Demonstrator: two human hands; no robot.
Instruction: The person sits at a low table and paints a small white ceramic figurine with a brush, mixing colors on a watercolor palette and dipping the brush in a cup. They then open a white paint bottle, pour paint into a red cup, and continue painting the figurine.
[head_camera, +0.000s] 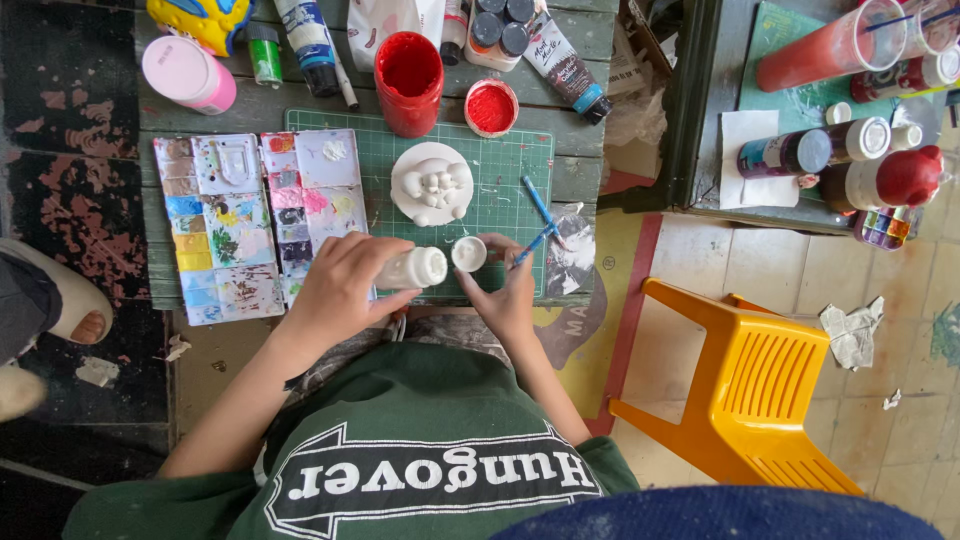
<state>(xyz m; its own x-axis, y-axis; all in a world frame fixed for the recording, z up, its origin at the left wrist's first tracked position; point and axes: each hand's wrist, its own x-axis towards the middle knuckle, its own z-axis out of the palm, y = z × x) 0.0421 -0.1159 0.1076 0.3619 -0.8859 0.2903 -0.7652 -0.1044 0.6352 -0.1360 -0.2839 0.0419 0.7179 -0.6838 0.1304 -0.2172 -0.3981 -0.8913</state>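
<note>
My left hand (338, 290) is closed around a small white paint bottle (412, 268), held on its side over the table's near edge. My right hand (505, 292) pinches the bottle's white cap (468, 253) just off the bottle's mouth, and a thin blue brush (530, 246) sticks out between its fingers. An unpainted white figurine (432, 183) stands on the green cutting mat (510, 160) just beyond both hands.
A paint-smeared palette (250, 225) lies left of the mat. Behind it stand an open red paint jar (408, 82), its red lid (491, 107), paint tubes and a pink-capped tub (188, 72). A yellow plastic chair (760, 390) is at right. Another person's sandalled foot (60, 305) is at left.
</note>
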